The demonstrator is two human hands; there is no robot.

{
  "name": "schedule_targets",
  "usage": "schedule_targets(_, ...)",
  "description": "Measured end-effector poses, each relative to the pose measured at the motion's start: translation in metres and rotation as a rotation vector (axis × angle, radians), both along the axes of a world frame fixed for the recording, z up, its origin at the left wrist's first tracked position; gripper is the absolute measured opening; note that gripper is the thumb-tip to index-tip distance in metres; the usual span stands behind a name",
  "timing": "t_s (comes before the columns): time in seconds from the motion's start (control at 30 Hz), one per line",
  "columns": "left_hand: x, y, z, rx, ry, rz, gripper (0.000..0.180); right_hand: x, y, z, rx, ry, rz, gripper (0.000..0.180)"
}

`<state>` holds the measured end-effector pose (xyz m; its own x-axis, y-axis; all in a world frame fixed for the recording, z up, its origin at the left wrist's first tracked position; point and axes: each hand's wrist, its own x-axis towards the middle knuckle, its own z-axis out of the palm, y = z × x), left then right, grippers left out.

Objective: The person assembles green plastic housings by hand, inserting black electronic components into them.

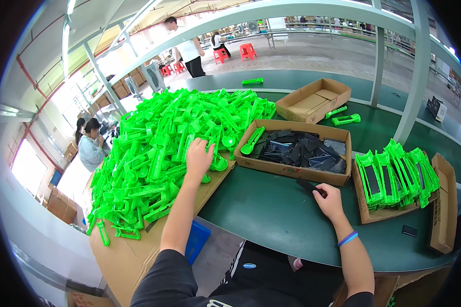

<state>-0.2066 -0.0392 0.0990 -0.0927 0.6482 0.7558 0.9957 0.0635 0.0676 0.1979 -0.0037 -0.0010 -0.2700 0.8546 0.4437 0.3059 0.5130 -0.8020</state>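
Note:
My left hand (198, 157) reaches to the near right side of a big heap of bright green plastic parts (159, 138), long frames with a rounded end. Its fingers touch the heap, thumb and fingers a little apart, and no part is lifted in them. Over the green table, my right hand (330, 200) pinches a flat black rectangular piece (307, 184). Just beyond it stands a cardboard tray (292, 173) of loose dark flat pieces (305, 151), with one green part (252, 140) lying at its left end.
At right, a cardboard tray (366, 215) holds a row of green frames with black pieces in them (397, 176), beside another carton (444, 204). A small black piece (409, 231) lies near the table's front edge. Behind are an open box (315, 100) and a metal post (414, 77).

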Motion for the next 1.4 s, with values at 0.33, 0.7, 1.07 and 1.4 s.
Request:
schedule_targets(0.33,0.184,-0.044,-0.048,-0.260,-0.072,-0.769,0.028,0.011,0.010,-0.012,-0.286,0.201,-0.016,0.011)
schedule_targets(0.7,0.204,-0.004,-0.072,-0.267,-0.276,-1.020,0.029,0.010,0.016,-0.015,-0.337,0.202,-0.005,0.016)
schedule_targets(1.07,0.237,0.027,-0.087,-0.676,-0.449,-0.843,0.028,0.018,0.011,-0.010,-0.484,0.441,0.096,0.011)
schedule_targets(1.4,0.216,0.032,-0.088,-1.077,-0.755,-1.360,0.014,0.020,0.012,-0.002,-0.528,0.571,0.170,0.015)
